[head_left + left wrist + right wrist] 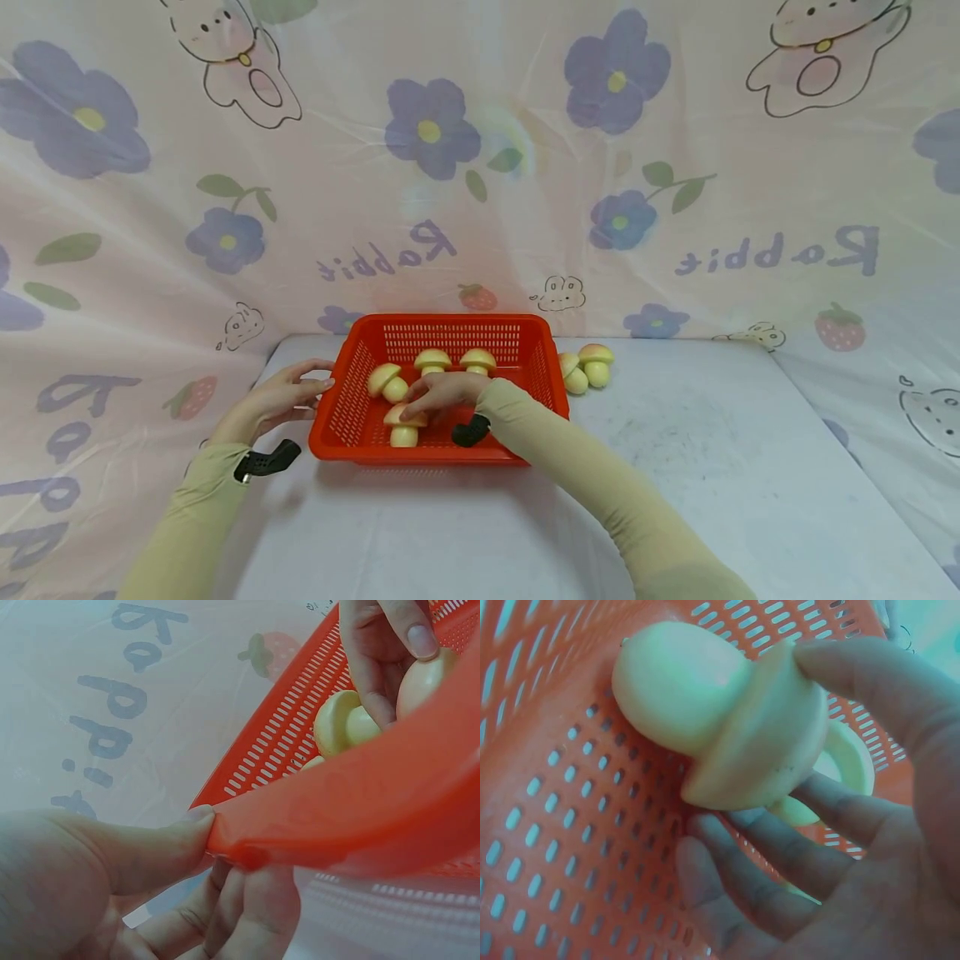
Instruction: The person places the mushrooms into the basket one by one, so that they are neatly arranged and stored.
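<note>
My left hand (273, 400) grips the left rim of a red slotted plastic basket (427, 455). In the left wrist view, the thumb lies on the rim (322, 817) and the fingers are curled beneath it. Inside the basket, my right hand (453, 392) holds a toy mushroom (403, 435) by its cap. The right wrist view shows the thumb on one side of that mushroom's cap (757, 742) and fingers on the other, its round pale stem pointing away from the palm. Another mushroom (386, 383) lies tilted at the basket's left; two more (432, 360) stand along the back, their stems partly hidden.
Two more toy mushrooms (597, 367) are close together on the white table (720, 467), just right of the basket. A patterned cloth (525, 200) with flowers and rabbits hangs behind the table and along its sides.
</note>
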`<state>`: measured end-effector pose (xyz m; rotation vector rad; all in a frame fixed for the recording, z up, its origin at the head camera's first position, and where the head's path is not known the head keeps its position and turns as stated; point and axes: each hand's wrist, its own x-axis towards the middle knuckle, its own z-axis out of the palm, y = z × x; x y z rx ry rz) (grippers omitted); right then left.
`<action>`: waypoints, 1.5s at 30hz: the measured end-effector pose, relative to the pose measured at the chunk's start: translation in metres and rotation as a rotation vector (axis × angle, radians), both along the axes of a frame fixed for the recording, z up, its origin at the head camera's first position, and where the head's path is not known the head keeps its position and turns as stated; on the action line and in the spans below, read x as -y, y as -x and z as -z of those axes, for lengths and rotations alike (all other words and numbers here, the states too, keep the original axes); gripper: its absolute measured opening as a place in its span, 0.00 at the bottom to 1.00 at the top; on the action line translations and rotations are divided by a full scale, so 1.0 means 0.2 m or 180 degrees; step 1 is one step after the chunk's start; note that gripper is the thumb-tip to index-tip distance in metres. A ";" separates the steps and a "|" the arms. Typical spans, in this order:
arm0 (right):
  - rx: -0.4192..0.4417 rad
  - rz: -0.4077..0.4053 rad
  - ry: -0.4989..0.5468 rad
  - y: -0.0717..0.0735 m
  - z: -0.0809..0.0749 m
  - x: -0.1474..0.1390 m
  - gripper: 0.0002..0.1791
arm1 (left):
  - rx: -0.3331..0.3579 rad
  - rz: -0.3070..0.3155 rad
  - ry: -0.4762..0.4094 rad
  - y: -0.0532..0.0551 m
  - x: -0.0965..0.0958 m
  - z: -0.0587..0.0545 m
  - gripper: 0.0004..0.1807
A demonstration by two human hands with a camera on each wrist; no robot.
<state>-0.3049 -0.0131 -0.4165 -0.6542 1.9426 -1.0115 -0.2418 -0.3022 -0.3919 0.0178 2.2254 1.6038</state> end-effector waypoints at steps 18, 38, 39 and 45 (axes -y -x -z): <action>-0.0003 0.0215 0.0411 -0.01 0.01 0.03 0.18 | 0.0014 -0.0106 -0.0016 0.01 0.00 0.01 0.30; 0.0149 0.0318 0.0293 0.00 0.00 0.01 0.20 | 0.0007 -0.0123 -0.0037 0.00 0.00 0.01 0.30; 0.0140 0.0337 0.0296 0.00 0.00 0.00 0.21 | 0.0013 -0.0121 -0.0049 0.00 0.00 0.01 0.30; 0.0175 0.0446 0.0372 0.00 -0.02 -0.02 0.23 | -0.0026 -0.0021 -0.0099 0.00 0.00 0.01 0.30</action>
